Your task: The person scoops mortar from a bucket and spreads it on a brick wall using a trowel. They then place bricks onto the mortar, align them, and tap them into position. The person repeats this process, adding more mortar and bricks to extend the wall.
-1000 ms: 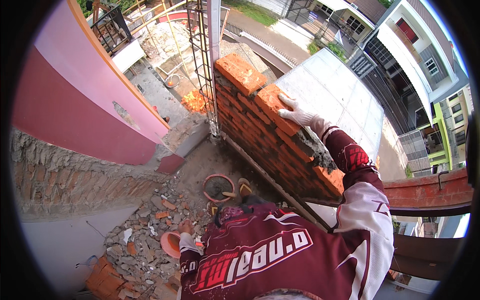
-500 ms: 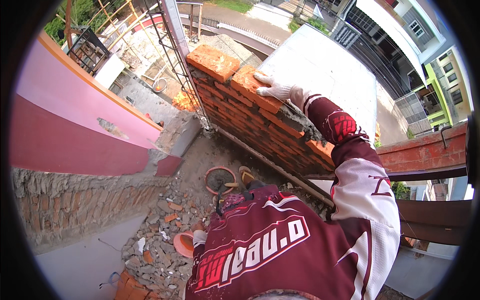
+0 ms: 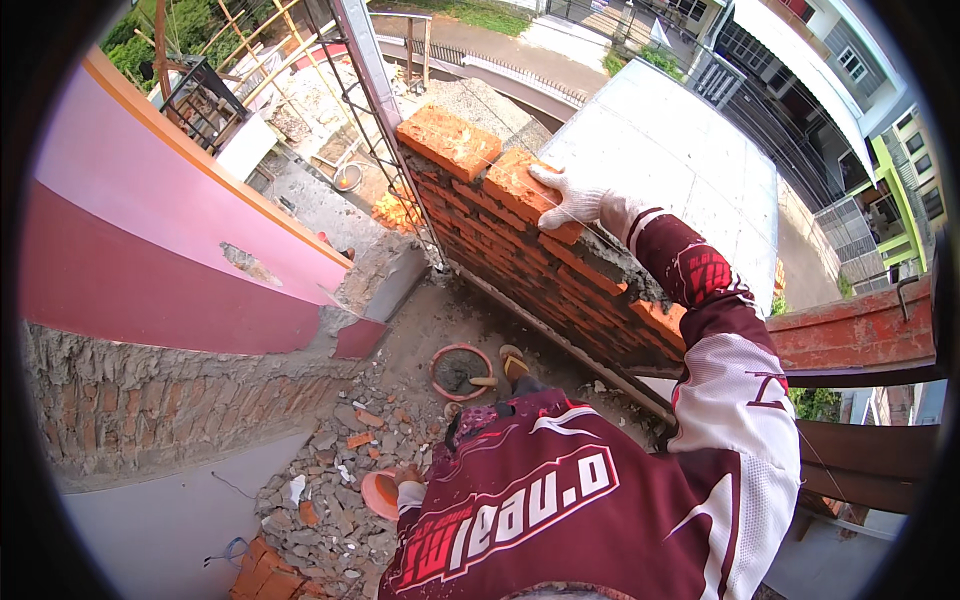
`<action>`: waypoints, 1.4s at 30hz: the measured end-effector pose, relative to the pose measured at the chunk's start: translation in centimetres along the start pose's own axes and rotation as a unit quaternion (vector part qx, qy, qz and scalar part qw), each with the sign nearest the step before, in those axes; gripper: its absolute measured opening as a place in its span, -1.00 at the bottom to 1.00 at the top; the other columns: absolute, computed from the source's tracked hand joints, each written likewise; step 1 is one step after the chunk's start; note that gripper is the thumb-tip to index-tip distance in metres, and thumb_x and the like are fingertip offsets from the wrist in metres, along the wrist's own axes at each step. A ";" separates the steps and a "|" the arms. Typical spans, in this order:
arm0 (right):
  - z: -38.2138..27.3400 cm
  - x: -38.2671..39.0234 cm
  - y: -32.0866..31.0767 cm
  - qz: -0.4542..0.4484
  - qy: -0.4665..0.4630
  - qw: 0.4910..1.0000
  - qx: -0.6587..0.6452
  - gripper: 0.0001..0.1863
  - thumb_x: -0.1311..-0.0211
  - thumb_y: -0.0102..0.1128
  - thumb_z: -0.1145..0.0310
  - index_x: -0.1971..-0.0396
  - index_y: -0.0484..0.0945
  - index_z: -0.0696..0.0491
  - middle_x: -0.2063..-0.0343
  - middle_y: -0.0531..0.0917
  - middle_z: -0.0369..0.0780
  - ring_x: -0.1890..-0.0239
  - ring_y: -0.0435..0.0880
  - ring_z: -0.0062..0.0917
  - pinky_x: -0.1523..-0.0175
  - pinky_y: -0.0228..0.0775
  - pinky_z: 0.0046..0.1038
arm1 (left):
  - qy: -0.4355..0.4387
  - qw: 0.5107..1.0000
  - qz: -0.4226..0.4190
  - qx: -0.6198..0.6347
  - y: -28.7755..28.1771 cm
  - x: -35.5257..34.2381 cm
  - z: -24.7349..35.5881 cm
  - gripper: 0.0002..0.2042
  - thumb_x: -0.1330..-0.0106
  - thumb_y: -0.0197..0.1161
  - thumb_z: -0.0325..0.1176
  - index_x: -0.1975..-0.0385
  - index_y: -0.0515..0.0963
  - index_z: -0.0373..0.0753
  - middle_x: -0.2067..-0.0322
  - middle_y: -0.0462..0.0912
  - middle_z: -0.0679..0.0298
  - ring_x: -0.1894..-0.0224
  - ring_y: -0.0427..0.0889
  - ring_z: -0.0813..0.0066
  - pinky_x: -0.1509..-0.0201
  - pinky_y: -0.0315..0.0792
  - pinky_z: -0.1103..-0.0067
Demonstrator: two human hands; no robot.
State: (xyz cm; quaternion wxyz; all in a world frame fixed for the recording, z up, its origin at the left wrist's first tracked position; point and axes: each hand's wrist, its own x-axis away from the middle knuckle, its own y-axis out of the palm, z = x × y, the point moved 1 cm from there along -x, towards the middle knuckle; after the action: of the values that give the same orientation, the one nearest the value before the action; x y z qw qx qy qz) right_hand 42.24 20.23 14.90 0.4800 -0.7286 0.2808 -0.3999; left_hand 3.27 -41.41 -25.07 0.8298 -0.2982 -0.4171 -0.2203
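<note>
My right hand (image 3: pixel 572 196), in a white knitted glove, grips an orange clay brick (image 3: pixel 520 186) on top of the brick wall (image 3: pixel 530 255). Its fingers lie over the brick's upper face, and the thumb reaches down at the near edge. A second brick (image 3: pixel 450 142) lies end to end with it, toward the steel post. A thin string runs along the top course. Low at my body's left, my left hand (image 3: pixel 410 474) is mostly hidden by my maroon shirt. It appears closed on the rim of a tilted orange bowl (image 3: pixel 380 493).
On the floor stands a round tub of grey mortar (image 3: pixel 461 371) with a wooden-handled tool in it, next to my sandalled foot (image 3: pixel 514 362). Broken rubble (image 3: pixel 330 490) covers the floor at left. Steel rebar (image 3: pixel 375 120) rises at the wall's far end. Beyond the wall lies a pale roof (image 3: pixel 670 150).
The view has shifted, moving the scene slightly right and down. My right thumb has slid down to the brick's near edge and spread from the fingers. The left hand stays beside the bowl.
</note>
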 end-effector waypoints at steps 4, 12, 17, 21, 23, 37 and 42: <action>-0.7 0.2 -0.7 -0.027 0.023 0.999 0.004 0.24 0.13 0.41 -0.41 -0.58 0.11 -0.21 -0.43 0.32 0.11 -0.41 0.36 0.03 -0.48 0.17 -0.09 | 0.002 1.000 0.006 -0.002 0.4 0.8 0.7 -0.87 -0.35 0.26 -0.37 0.23 0.48 -0.22 0.60 0.50 0.29 0.69 0.47 0.42 0.71 0.26 0.45; -2.0 -1.9 0.5 0.042 -0.071 0.991 0.103 -0.12 -0.26 0.16 -0.29 -0.52 0.22 -0.23 -0.45 0.20 0.13 -0.46 0.24 0.11 -0.46 0.19 0.06 | 0.018 0.999 0.008 0.036 3.9 3.1 5.7 -0.85 -0.34 0.26 -0.40 0.20 0.45 -0.23 0.61 0.47 0.28 0.70 0.44 0.40 0.70 0.25 0.46; -3.3 -7.0 -3.7 0.082 -0.123 0.986 0.072 -0.27 -0.31 0.14 -0.18 -0.40 0.40 -0.13 -0.33 0.37 0.09 -0.40 0.34 0.05 -0.45 0.26 -0.10 | 0.002 0.996 -0.007 0.088 2.5 3.1 5.2 -0.85 -0.36 0.31 -0.32 0.20 0.53 -0.20 0.54 0.56 0.30 0.67 0.49 0.43 0.69 0.25 0.50; -5.8 -15.3 -5.5 0.240 -0.197 0.950 0.028 -0.38 -0.38 0.08 -0.10 -0.30 0.49 -0.04 -0.26 0.47 0.03 -0.41 0.32 -0.01 -0.44 0.28 -0.09 | 0.029 0.997 0.065 0.002 3.2 5.3 3.1 -0.86 -0.37 0.31 -0.31 0.29 0.57 -0.23 0.48 0.65 0.22 0.66 0.55 0.41 0.68 0.35 0.47; -7.7 -19.2 -6.1 0.286 -0.234 0.929 0.027 -0.41 -0.41 0.06 -0.08 -0.26 0.50 -0.02 -0.26 0.48 0.01 -0.42 0.31 -0.02 -0.43 0.28 -0.07 | 0.032 0.997 0.067 -0.015 2.8 6.6 2.1 -0.89 -0.35 0.32 -0.34 0.32 0.62 -0.24 0.47 0.67 0.21 0.64 0.59 0.40 0.65 0.42 0.43; -9.5 -23.5 -2.7 0.155 -0.270 0.943 0.119 -0.46 -0.46 -0.05 0.04 -0.35 0.36 -0.09 -0.27 0.42 -0.08 -0.36 0.35 -0.07 -0.34 0.39 -0.02 | -0.028 0.993 0.113 0.030 6.8 10.9 -4.9 -0.89 -0.33 0.28 -0.37 0.25 0.62 -0.24 0.46 0.66 0.23 0.60 0.62 0.41 0.65 0.41 0.43; -10.6 -23.0 -3.6 0.115 -0.233 0.955 0.143 -0.45 -0.49 -0.13 -0.07 -0.35 0.37 -0.16 -0.34 0.40 -0.17 -0.43 0.31 -0.11 -0.35 0.37 -0.02 | -0.013 0.993 0.100 0.060 8.2 10.0 -4.0 -0.88 -0.32 0.26 -0.38 0.22 0.62 -0.24 0.46 0.65 0.24 0.58 0.63 0.41 0.65 0.41 0.42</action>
State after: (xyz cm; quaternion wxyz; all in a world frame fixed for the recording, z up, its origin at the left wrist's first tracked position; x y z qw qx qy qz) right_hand 21.24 34.81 13.37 0.6742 -0.6880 0.1831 -0.1966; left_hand 16.09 -39.33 -21.29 0.8585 -0.2909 -0.4083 -0.1075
